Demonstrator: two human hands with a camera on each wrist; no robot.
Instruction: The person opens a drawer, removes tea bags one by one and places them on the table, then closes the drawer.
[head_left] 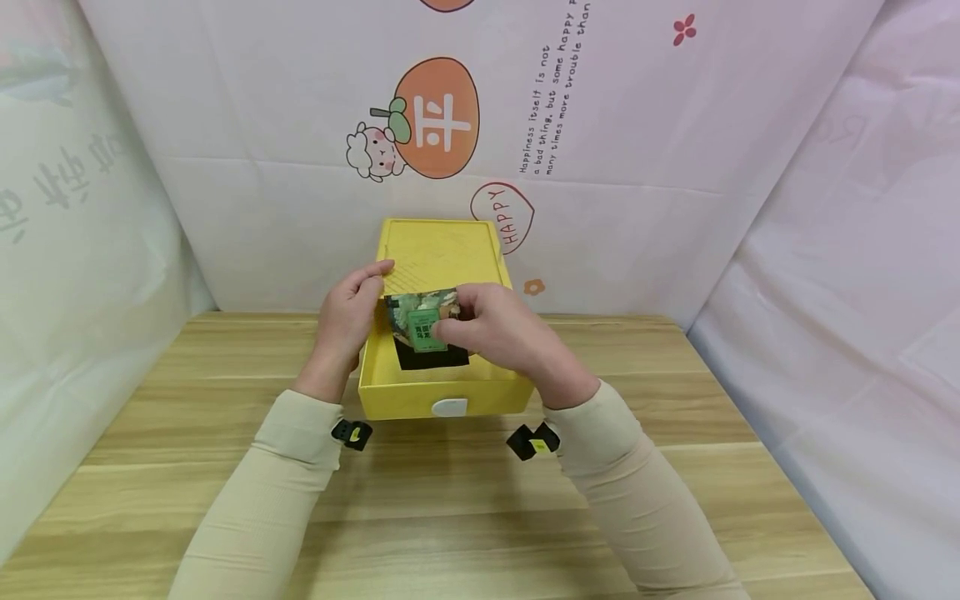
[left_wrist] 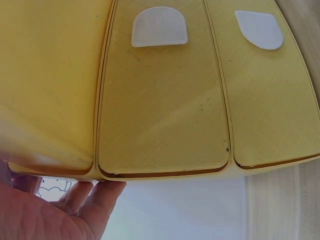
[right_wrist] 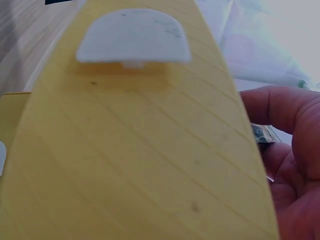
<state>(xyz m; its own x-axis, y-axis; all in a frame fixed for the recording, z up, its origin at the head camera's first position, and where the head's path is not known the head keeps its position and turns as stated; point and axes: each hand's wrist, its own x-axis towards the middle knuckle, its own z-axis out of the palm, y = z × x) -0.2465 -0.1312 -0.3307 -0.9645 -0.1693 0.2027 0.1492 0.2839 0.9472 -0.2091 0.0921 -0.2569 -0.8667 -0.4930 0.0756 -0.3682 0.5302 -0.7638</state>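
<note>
My right hand pinches a dark printed packet with a green label, thumb across its front. It is over the pulled-out top drawer of a yellow drawer cabinet. In the right wrist view, a sliver of the packet shows between thumb and fingers, beyond the drawer front. My left hand rests against the cabinet's left side, its index finger reaching the top edge. In the left wrist view, those fingers touch the side wall, below the open drawer.
Two closed drawers with white tabs show in the left wrist view. The cabinet stands on a wood-grain table, close to a printed cloth behind it. White cloth also hangs at both sides.
</note>
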